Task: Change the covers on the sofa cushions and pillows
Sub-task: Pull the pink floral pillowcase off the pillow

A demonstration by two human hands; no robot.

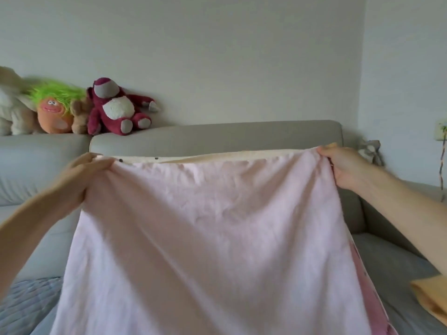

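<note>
Head view, single frame. I am watching both hands hold up one pale pink cover [212, 238] by its top edge, in front of the grey sofa [217, 136].

Left hand [84, 172]: fingers are curling over the cover's upper left corner, thumb side lying along the hem, fabric bunching under the grip. The forearm is reaching up from the lower left of the view, wrist roughly level with the hem.

Right hand [343, 168]: it is gripping the upper right corner, fingers wrapping the cloth from behind and the thumb pressing on top. The forearm is coming in from the right edge, angled down towards the elbow.

The cover is hanging stretched between the two hands, its top edge sitting just below the sofa's backrest line and its body dropping over the seat. A cream inner layer with small dark spots is showing along the opening at the top. A darker pink strip is showing down the lower right side.

On top of the backrest, towards its left end, a maroon plush bear [116, 107] is sitting beside a green-haired plush [53, 110]. An orange-yellow cloth [433, 301] is lying on the seat at its right edge.
</note>
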